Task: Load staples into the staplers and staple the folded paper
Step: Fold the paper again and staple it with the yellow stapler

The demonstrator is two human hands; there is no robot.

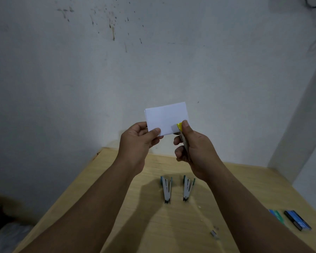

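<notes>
Above a wooden counter [117, 207], the left hand [137, 141] pinches the lower left corner of a folded white paper [165, 117], its grip clamped on it. The right hand [193, 148] wraps its grip around a yellow stapler [180, 127] at the paper's lower right edge. Two open staplers [175, 189] lie on the counter below, with staple boxes [292, 219] far right.
</notes>
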